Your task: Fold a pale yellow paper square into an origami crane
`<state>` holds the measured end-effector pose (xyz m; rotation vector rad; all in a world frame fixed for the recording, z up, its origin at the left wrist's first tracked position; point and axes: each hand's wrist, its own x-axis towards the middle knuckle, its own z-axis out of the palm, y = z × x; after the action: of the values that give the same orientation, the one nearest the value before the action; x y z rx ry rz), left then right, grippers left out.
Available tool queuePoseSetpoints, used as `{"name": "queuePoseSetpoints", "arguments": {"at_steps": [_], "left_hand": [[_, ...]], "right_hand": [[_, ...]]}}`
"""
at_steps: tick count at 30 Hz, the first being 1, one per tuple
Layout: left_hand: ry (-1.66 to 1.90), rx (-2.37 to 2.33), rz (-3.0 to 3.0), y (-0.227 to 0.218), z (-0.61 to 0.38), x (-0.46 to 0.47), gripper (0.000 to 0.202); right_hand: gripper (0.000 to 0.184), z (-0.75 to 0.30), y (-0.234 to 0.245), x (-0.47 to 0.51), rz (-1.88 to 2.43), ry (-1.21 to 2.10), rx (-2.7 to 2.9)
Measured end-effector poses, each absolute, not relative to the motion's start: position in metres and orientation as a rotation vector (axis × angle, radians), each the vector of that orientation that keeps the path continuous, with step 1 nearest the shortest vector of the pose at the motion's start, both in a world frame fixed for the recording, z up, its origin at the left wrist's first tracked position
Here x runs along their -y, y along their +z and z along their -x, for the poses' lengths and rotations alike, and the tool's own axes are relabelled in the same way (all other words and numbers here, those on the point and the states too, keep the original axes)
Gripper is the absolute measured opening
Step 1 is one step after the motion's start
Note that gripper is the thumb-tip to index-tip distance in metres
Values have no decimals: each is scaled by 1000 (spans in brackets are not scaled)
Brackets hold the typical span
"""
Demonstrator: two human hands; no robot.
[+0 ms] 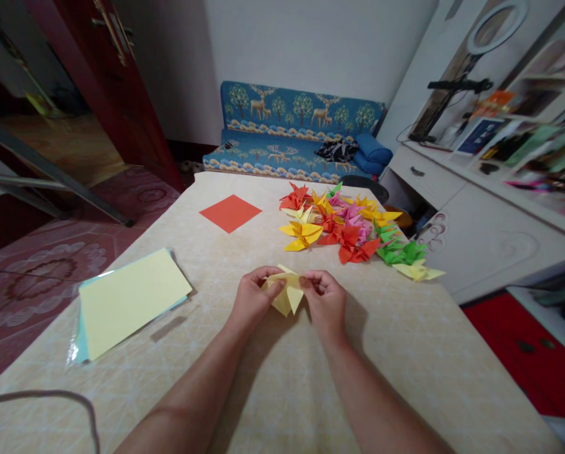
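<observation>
Between my two hands is a pale yellow folded paper point(289, 295), partly opened into pointed flaps, just above the table. My left hand point(255, 296) pinches its left side between thumb and fingers. On the other side, my right hand point(326, 299) grips the right edge with thumb and curled fingers. The fingertips hide parts of the folds. Beyond my hands lies a flat red paper square point(230, 213). A heap of folded paper cranes point(346, 227) in red, yellow, pink and green sits at the back right.
A stack of pale yellow sheets point(133, 302) in a clear wrapper lies on the left of the table point(282, 391). A cable point(41, 394) crosses the front left corner. Past the table are a blue patterned sofa point(301, 129) and, at right, a white cabinet point(490, 233).
</observation>
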<state>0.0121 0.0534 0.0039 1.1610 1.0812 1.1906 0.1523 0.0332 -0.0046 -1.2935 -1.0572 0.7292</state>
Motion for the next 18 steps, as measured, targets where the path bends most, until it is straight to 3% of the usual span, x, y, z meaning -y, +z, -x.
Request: {"name": "queuePoseSetpoints", "arguments": {"at_steps": [4,12,18], "left_hand": [[1215,-1065,-1182,4,-13,-53,25],[1112,-954,-1003,12,-11,-53,19],[1052,-914,-1051,14,-10,-49,20]], "right_hand": [[7,-145,1,-24,1300,571,1194],[16,-154,16,-22,1125,603,1275],[17,-157,9,-28,1077,884,1252]]}}
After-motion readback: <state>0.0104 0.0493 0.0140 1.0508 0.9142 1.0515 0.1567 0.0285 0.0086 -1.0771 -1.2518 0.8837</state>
